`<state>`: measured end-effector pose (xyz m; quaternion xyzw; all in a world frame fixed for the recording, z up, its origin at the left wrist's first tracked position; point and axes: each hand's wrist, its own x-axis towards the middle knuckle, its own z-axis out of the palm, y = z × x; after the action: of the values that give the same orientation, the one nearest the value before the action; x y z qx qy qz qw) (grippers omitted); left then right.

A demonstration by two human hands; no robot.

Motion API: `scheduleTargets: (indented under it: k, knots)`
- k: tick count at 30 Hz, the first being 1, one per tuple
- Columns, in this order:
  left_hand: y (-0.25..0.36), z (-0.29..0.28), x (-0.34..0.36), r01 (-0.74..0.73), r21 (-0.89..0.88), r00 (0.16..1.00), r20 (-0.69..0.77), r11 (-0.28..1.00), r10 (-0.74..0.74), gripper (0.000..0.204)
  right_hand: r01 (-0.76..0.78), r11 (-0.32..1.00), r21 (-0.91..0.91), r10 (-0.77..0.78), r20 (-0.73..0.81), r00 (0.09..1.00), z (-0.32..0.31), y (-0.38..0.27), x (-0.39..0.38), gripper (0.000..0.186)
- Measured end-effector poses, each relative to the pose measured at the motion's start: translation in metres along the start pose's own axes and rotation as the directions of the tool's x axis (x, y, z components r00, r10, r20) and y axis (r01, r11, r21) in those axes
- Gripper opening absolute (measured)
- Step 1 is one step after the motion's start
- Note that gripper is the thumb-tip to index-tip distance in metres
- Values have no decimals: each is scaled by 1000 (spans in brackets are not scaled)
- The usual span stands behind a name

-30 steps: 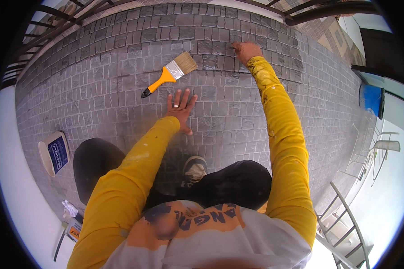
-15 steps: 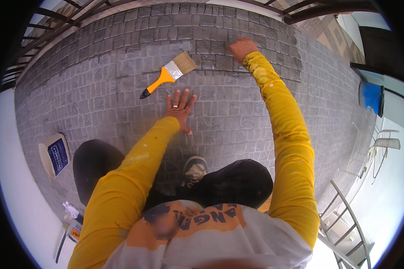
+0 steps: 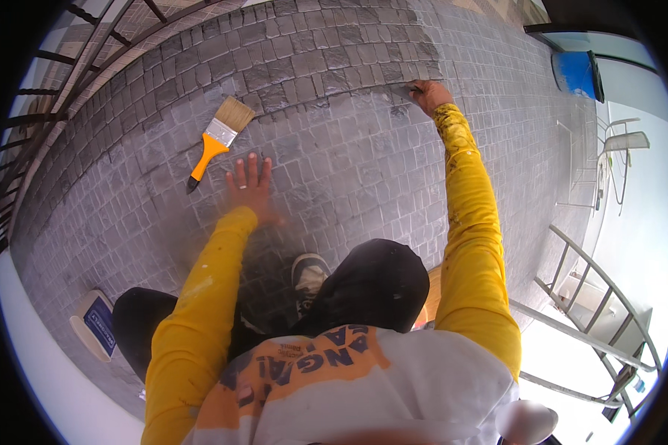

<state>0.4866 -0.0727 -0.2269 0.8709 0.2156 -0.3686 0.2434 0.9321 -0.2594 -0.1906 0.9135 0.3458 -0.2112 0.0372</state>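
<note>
My left hand [image 3: 251, 185] lies on the grey stone-patterned floor [image 3: 334, 163], fingers spread, with a ring on one finger. Just beyond it rests a wide paintbrush [image 3: 219, 137] with pale bristles, a silver ferrule and an orange handle with a black end; the hand is not gripping it. Farther right, my right hand [image 3: 431, 97] is closed, low over the floor along the boundary between darker far stones and lighter near ones. A small dark tip shows at its fingers, but what they hold is too hidden to name.
Dark metal railings [image 3: 59, 119] run along the far left. A white tub with a blue label [image 3: 96, 326] stands left of my knee. To the right are a blue bin [image 3: 576, 74], a pale chair [image 3: 626, 141] and a metal ladder-like frame [image 3: 601, 297].
The view has swung toward the right. My right hand has come nearer, from the dark stones to their lower edge. The left hand stays flat beside the paintbrush.
</note>
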Motion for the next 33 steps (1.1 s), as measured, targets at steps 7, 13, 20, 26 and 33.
scheduleTargets:
  k: [7, 13, 20, 26, 33]
  knots:
    - [2, 2, 3, 26, 21, 1000, 16, 999, -26, 151, -138, 989, -51, 133, -98, 986, 19, 4, -5, 35]
    - [2, 0, 3, 29, 28, 999, 22, 999, -30, 151, -133, 967, -215, 136, -2, 991, 14, 0, -13, 35]
    - [7, -4, -2, 41, 89, 999, -20, 995, -40, 142, -153, 983, -99, 155, 11, 988, 21, -9, -35, 35]
    - [7, -4, -4, 23, 65, 999, -27, 998, -21, 140, -200, 980, 19, 201, -84, 976, 55, -23, -50, 34]
    - [4, -1, -3, 10, 28, 999, -35, 1000, -9, 140, -141, 983, 115, 165, -241, 956, 57, -19, -45, 34]
